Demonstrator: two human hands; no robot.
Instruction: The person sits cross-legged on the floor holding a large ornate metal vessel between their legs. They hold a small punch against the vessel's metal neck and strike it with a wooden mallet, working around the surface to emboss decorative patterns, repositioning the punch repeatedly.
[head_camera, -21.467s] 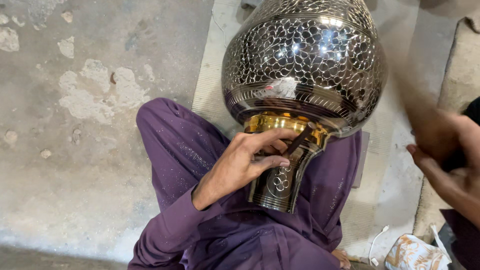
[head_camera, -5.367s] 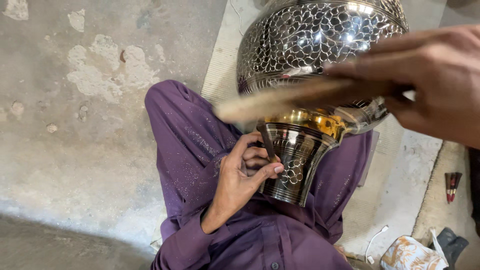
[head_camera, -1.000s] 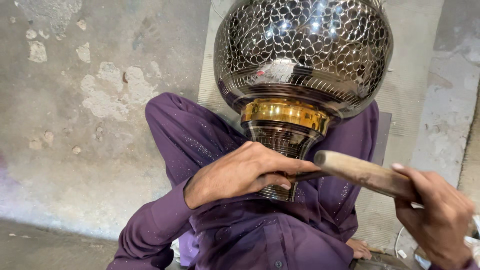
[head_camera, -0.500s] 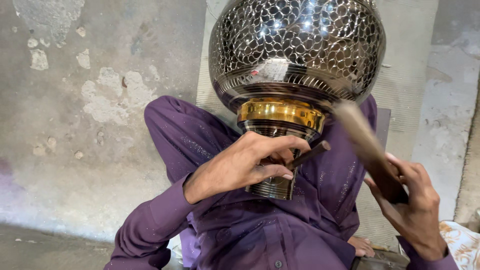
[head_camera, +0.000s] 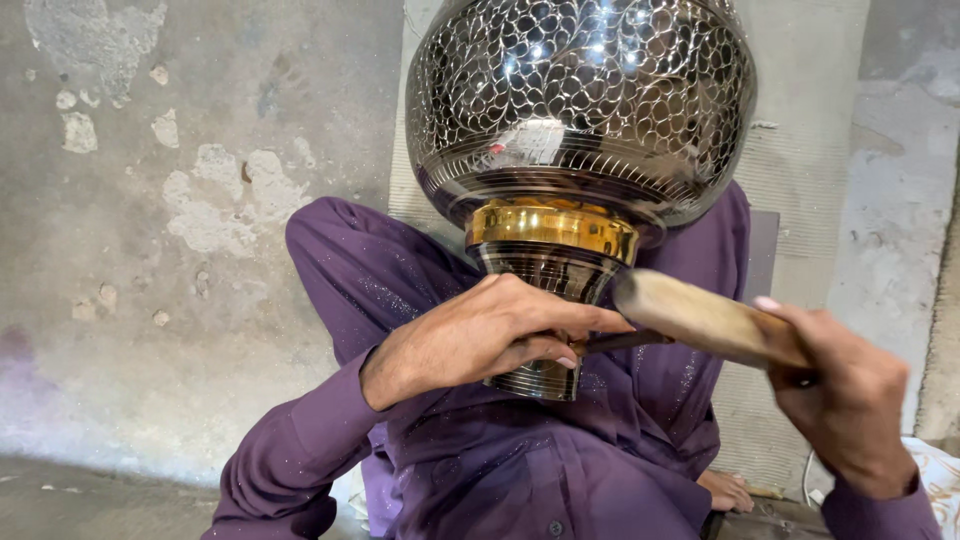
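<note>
While the engraved metal vase (head_camera: 580, 110) rests upside down on my lap, my left hand (head_camera: 480, 335) pinches a thin chisel (head_camera: 615, 341) against its neck and my right hand (head_camera: 850, 400) grips a wooden mallet (head_camera: 700, 318) just beside it.

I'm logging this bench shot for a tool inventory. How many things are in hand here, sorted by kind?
Engraved metal vessels: 1, the round silver vase with a gold band, steadied at its neck by the left hand.
Wooden mallets: 1, the wooden mallet, in the right hand.
Thin dark metal tools: 1, the chisel, pinched in the left hand.
Total: 3
</note>
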